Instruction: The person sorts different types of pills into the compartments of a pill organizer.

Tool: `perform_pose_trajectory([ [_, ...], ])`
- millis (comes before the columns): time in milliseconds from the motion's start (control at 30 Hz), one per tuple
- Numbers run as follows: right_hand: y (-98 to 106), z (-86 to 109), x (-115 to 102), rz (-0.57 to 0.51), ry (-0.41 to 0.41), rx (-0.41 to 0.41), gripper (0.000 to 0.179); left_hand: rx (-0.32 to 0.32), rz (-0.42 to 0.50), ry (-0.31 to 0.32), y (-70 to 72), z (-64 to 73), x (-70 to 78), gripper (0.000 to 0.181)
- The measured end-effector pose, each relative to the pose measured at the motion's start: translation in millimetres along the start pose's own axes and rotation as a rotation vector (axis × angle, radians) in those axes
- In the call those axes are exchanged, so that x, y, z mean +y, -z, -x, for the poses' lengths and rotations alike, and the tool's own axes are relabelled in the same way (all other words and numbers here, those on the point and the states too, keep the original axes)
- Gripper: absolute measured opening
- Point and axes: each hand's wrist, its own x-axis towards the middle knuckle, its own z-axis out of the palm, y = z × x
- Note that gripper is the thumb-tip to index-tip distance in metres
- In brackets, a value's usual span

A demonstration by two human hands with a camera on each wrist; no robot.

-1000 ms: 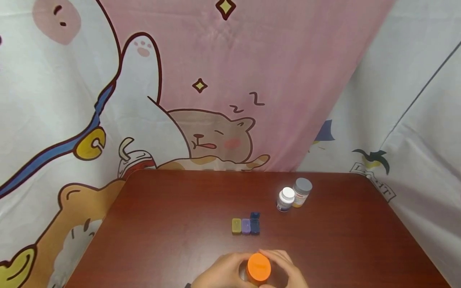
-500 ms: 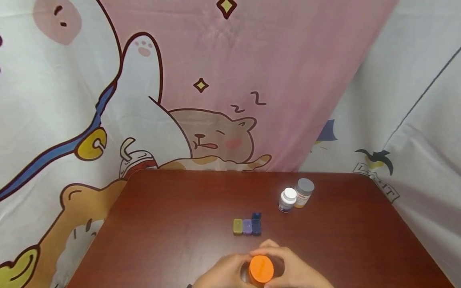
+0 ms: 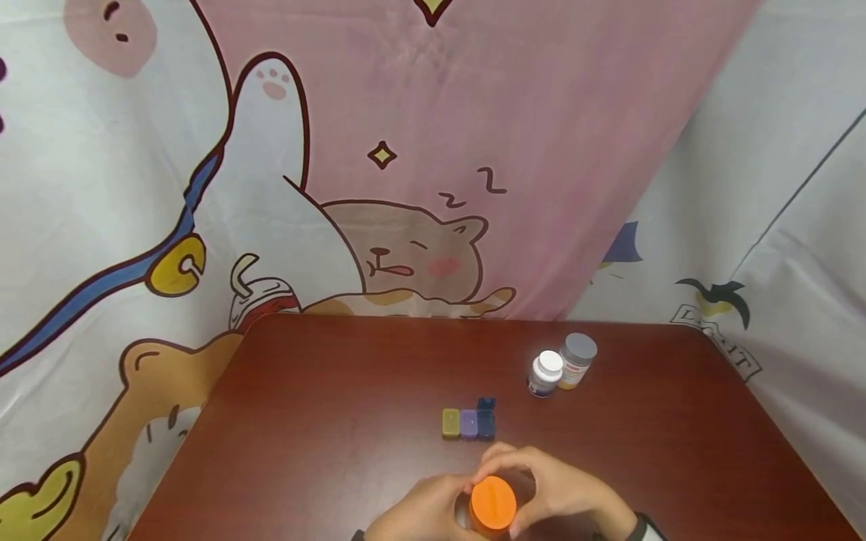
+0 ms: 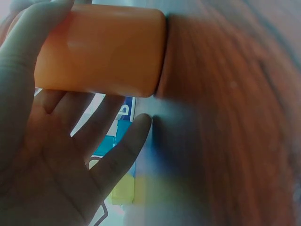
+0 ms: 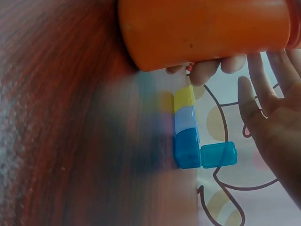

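An orange bottle (image 5: 202,33) with an orange cap (image 3: 492,502) stands at the near side of the table in the head view. My left hand (image 3: 422,511) grips it from the left; in the left wrist view the thumb crosses the bottle, with fingers behind it. From the right, my right hand (image 3: 558,485) holds the cap between thumb and fingers. Beyond the hands lies a small pill organizer (image 3: 469,424) with yellow, purple and dark blue compartments. Its blue lid (image 5: 218,154) stands open; the yellow and purple ones look closed.
Farther back on the right stand a white bottle (image 3: 545,373) and a grey-lidded jar (image 3: 578,361), side by side. A cartoon-printed cloth (image 3: 325,150) hangs behind the brown table (image 3: 325,391).
My right hand has turned around the cap, its forearm swinging out to the right and its fingers coming over the far side. The left hand stays around the bottle. The head view shifts slightly.
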Motion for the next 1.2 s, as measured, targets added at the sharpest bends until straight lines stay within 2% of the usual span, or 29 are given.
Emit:
perform_pose_trajectory([
  [133,2.7,-2.7,-3.7,0.016,0.027,-0.027,0.061,0.003,0.032,0.025,-0.5,0.1,1.1,0.037],
  [233,4.0,-5.5,-9.9,0.094,0.063,-0.049,0.062,0.001,0.063,0.036,-1.7,0.7,1.1,0.037],
  [300,3.3,-6.4,-16.4,0.141,0.053,-0.052,0.064,0.007,0.053,0.042,-2.2,1.1,1.3,0.038],
  [400,-1.4,-7.2,-28.1,0.236,0.0,-0.018,0.062,0.018,0.012,0.026,-2.0,0.4,1.0,0.04],
  [500,-9.9,-8.3,-40.5,0.342,-0.121,0.049,0.055,0.016,0.004,0.004,-1.2,-0.9,0.4,0.039],
  [600,-16.3,-9.4,-50.2,0.4,-0.233,0.086,0.046,0.003,0.03,-0.013,-1.1,-1.5,-0.5,0.037],
  [700,-17.1,-10.0,-56.5,0.405,-0.287,0.079,0.044,-0.005,0.049,-0.006,-1.0,-1.5,-1.4,0.039],
  [967,-12.7,-8.9,-68.7,0.342,-0.353,0.044,0.045,-0.006,0.029,-0.02,-0.9,-0.4,-2.5,0.04],
  [1067,-13.0,-6.8,-71.5,0.348,-0.356,0.056,0.046,-0.013,0.059,-0.007,-0.8,0.8,-1.5,0.039],
  [1200,-10.7,2.8,-74.6,0.369,-0.368,0.109,0.048,-0.015,0.066,-0.027,-1.6,1.4,-0.1,0.037],
])
